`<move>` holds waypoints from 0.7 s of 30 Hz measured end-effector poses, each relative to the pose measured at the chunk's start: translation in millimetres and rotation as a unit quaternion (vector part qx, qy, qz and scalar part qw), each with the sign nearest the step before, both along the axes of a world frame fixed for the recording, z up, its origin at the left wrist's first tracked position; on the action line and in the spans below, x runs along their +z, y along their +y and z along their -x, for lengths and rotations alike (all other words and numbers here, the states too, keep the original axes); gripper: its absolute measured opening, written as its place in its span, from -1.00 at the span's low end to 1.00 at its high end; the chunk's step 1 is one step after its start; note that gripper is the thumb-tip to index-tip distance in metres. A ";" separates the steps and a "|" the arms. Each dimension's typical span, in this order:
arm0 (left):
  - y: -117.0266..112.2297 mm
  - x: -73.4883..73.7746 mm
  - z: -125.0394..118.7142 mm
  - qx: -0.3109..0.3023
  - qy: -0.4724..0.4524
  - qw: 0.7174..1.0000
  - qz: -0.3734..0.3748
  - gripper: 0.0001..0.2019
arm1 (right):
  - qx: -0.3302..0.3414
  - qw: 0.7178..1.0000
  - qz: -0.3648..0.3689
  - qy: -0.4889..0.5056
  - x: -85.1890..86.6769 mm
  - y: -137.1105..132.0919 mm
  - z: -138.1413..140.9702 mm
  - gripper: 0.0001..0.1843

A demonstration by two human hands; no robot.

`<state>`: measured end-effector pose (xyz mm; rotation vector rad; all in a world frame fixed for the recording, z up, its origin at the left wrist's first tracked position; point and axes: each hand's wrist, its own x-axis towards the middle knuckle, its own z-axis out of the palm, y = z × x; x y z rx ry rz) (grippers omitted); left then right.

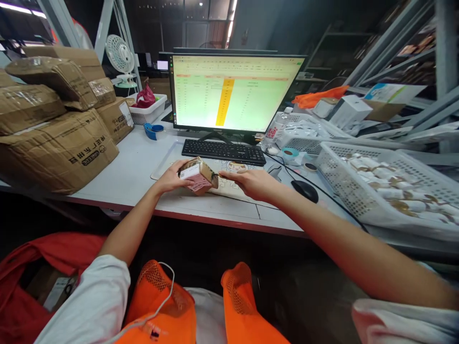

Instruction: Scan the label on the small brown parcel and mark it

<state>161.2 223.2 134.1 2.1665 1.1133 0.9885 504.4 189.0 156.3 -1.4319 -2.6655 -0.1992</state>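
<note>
Small cardboard parcel (199, 176) sits in a snug two-handed grip, left hand (170, 177) wrapped round one end, right hand (249, 185) pressing the other, right over the desk mat (168, 160).

One bare left hand (171, 177), one bare right hand (251, 185), one small brown cardboard parcel (198, 176), one black flat-screen monitor (233, 91), one black keyboard (223, 152), one black corded mouse (304, 191), one white round desk fan (120, 55), three white perforated plastic baskets (344, 160).
</note>
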 end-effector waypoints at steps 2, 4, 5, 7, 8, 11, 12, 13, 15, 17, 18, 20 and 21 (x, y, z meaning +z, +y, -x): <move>-6.4 -4.0 11.3 0.007 -0.022 1.000 0.021 0.00 | -0.068 0.995 0.046 -0.061 -10.6 -11.0 -18.3 -0.31; -11.6 -15.0 30.2 0.033 -0.069 0.995 0.064 0.04 | -0.127 0.985 0.079 -0.088 -23.7 -19.8 -39.1 -0.30; -12.6 -21.6 39.3 0.041 -0.085 0.992 0.083 0.04 | -0.145 0.985 0.064 -0.072 -29.7 -21.8 -48.2 -0.30; -12.3 -32.4 51.1 0.045 -0.097 0.988 0.110 0.06 | -0.169 0.985 0.028 -0.027 -39.2 -20.1 -58.7 -0.34; -11.9 -35.1 52.8 0.032 -0.091 0.989 0.109 0.09 | -0.180 0.984 0.009 -0.011 -43.1 -17.1 -59.2 -0.36; -15.2 -30.6 43.3 0.018 -0.061 0.996 0.068 0.17 | -0.188 0.982 -0.014 -0.001 -58.0 -4.6 -44.3 -0.37; -18.9 -26.5 37.2 0.033 -0.050 0.998 0.029 0.17 | -0.180 0.984 -0.013 0.000 -64.8 -0.5 -36.6 -0.37; -23.8 -22.3 30.4 0.056 -0.035 0.998 -0.024 0.15 | -0.169 0.985 -0.008 0.002 -72.3 3.1 -28.9 -0.38; -36.0 -16.4 17.1 0.093 0.019 0.984 -0.148 -0.01 | -0.152 0.988 0.000 0.010 -86.9 9.2 -15.4 -0.40; -47.0 -16.4 6.0 0.102 0.084 0.958 -0.255 -0.32 | -0.144 0.989 -0.002 0.021 -97.8 13.7 -5.5 -0.40; -50.7 -18.8 1.9 0.103 0.106 0.944 -0.294 -0.47 | -0.144 0.989 -0.005 0.026 -101.0 15.3 -1.8 -0.40; -53.5 -26.8 -3.3 0.117 0.114 0.923 -0.349 -0.66 | -0.143 0.989 -0.007 0.031 -103.2 17.8 3.1 -0.41; -52.8 -31.5 -4.4 0.127 0.107 0.915 -0.369 -0.69 | -0.140 0.990 -0.005 0.033 -102.7 18.9 4.6 -0.41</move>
